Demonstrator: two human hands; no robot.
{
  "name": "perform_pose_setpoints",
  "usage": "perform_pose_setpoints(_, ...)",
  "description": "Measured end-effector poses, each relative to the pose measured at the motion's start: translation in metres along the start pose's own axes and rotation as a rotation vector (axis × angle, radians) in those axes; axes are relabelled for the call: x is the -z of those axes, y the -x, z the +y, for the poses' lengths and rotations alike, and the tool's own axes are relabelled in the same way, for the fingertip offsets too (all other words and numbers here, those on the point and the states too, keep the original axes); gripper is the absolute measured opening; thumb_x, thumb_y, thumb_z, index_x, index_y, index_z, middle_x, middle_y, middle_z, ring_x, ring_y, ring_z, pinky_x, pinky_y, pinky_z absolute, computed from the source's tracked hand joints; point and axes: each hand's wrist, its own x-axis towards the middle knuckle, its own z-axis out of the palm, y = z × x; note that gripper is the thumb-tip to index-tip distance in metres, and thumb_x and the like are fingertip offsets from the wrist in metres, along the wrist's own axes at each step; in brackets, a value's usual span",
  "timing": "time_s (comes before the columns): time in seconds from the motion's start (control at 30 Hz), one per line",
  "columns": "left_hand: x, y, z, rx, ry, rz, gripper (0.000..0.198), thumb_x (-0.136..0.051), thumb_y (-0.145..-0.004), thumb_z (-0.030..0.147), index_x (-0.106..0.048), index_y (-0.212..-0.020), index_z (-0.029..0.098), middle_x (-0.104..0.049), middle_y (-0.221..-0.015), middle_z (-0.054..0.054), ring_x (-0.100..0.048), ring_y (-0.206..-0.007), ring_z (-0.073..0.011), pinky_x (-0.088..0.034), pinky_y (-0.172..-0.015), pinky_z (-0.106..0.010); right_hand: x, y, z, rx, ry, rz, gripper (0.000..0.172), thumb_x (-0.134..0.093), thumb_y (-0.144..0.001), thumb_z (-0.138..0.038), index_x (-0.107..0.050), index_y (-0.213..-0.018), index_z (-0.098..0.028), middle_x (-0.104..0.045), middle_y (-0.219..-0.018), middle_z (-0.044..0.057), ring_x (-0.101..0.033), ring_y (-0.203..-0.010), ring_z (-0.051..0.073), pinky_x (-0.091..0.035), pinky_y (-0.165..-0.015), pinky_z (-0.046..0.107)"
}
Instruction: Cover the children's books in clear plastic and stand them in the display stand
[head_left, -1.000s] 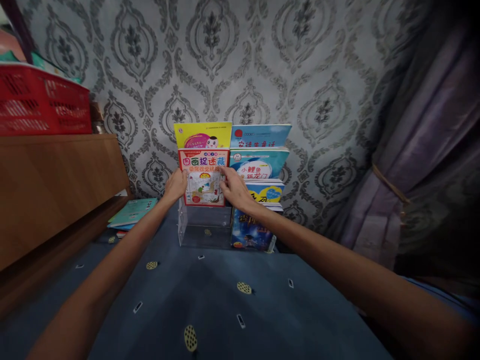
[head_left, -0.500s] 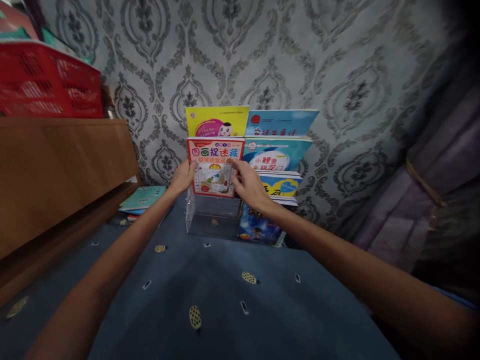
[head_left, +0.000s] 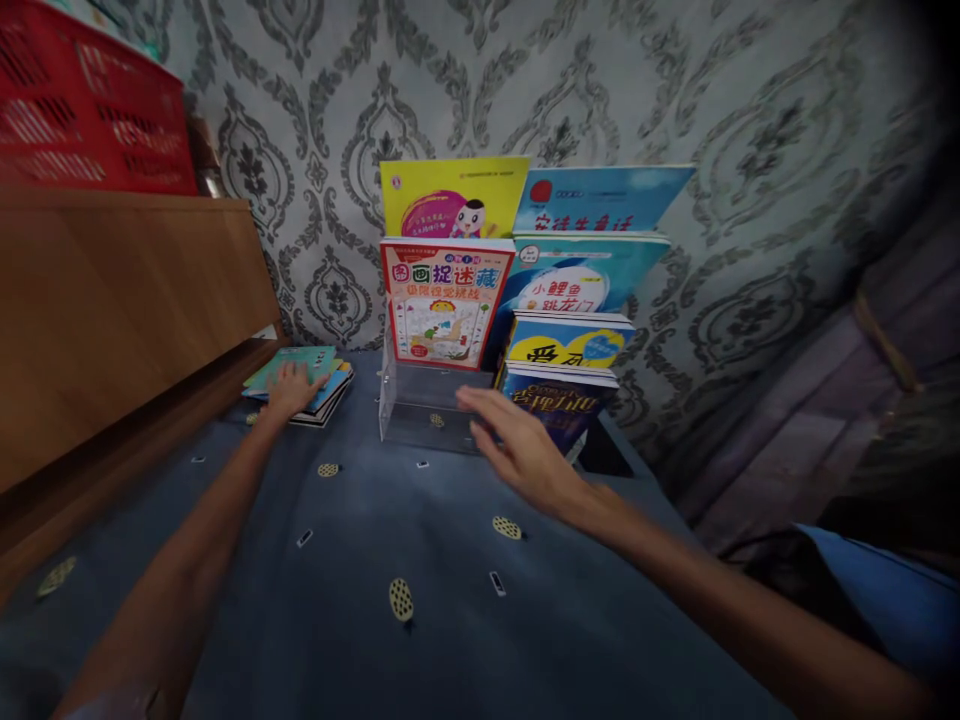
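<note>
My left hand (head_left: pixel 291 388) lies with its fingers spread on top of a stack of books (head_left: pixel 300 360), whose uppermost cover is green. My right hand (head_left: pixel 521 445) hangs open, fingers stretched out, before a clear acrylic book rack (head_left: pixel 409 408). In the rack's left column a red-bordered picture book (head_left: pixel 442 315) leans in front of a yellow book (head_left: pixel 454 190). The right column has a blue book (head_left: pixel 600 190) at the back, then a teal book (head_left: pixel 592 275), a yellow-and-blue book (head_left: pixel 562 342) and a dark blue book (head_left: pixel 551 400), partly behind my right hand.
A blue cloth (head_left: pixel 315 590) with pineapple-like prints covers the table. To the left stands a wooden cabinet (head_left: pixel 127 300) with a red basket (head_left: pixel 97 110) on it. Patterned wallpaper (head_left: pixel 330 150) is behind the rack, and a curtain (head_left: pixel 825 390) hangs at the right.
Both hands have come off the red-bordered book, which stays leaning in the rack. My left hand has moved left onto the book stack; my right hand has drawn down and towards me.
</note>
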Motion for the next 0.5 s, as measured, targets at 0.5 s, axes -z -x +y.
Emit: perform_pose_setpoints(0.5,-0.005,-0.009,-0.046,-0.096,-0.32,-0.17,0.059,-0.032,-0.1,0.06,-0.062,-0.13,0.019,-0.064,-0.132,-0.021,-0.058,-0.124,-0.0393,-0.033,-0.108,-0.06,-0.108,0.107,-0.01,-0.274,-0.243,-0.208,0.034,-0.043,-0.1,-0.019,-0.065,-0.126,-0.022,-0.063,-0.135,0.014,-0.062,-0.125,0.024,-0.054,-0.104,0.044)
